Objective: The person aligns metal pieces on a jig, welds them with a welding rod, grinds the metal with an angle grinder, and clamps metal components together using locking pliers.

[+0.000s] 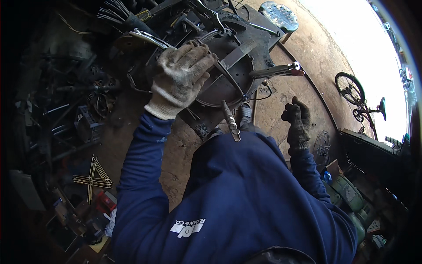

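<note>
My left hand (182, 75), in a soiled knit glove, lies over the left side of a round metal ring (211, 104), its fingers stretched forward and nearly together. A flat steel bar (237, 57) crosses the ring. Locking pliers (274, 70) grip the ring's right side, and another pair of locking pliers (231, 121) sits at its near edge, pointing at me. More clamp handles (147, 38) stick out just past my left hand. Away from the work, my gloved right hand (299, 121) hangs above the floor at the right with curled fingers; what they hold, if anything, is hidden.
A stool (279, 16) stands beyond the work table (263, 42). Thin rods (93, 179) lie crossed on the floor at left, near dark scrap metal (88, 114). At right are a coil of wire (322, 145), a bicycle (362, 103) and green cylinders (349, 193).
</note>
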`<move>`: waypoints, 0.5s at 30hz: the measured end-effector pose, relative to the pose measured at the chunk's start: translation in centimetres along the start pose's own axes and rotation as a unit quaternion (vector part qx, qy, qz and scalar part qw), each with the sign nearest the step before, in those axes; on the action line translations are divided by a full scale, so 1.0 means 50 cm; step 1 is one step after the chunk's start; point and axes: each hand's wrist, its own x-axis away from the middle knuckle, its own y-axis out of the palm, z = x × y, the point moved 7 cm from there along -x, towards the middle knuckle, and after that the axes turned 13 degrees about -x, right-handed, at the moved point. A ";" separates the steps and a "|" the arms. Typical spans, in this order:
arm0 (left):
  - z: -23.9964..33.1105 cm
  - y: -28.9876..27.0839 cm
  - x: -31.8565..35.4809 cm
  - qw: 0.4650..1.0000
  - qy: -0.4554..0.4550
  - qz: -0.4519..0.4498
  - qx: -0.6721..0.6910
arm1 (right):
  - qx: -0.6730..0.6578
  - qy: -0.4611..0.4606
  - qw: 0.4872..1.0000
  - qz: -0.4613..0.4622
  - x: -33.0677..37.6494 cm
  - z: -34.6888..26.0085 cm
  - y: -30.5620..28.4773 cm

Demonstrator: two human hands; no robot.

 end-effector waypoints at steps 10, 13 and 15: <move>0.009 -0.022 0.200 0.966 -0.152 0.009 0.207 | -0.002 0.085 0.996 0.002 0.101 0.024 0.020; 0.056 -0.044 0.182 0.951 -0.127 0.060 0.275 | -0.013 0.184 0.978 -0.100 0.129 -0.010 0.118; 0.094 -0.071 0.145 0.942 -0.109 0.083 0.305 | 0.005 0.275 0.927 -0.253 0.152 -0.031 0.229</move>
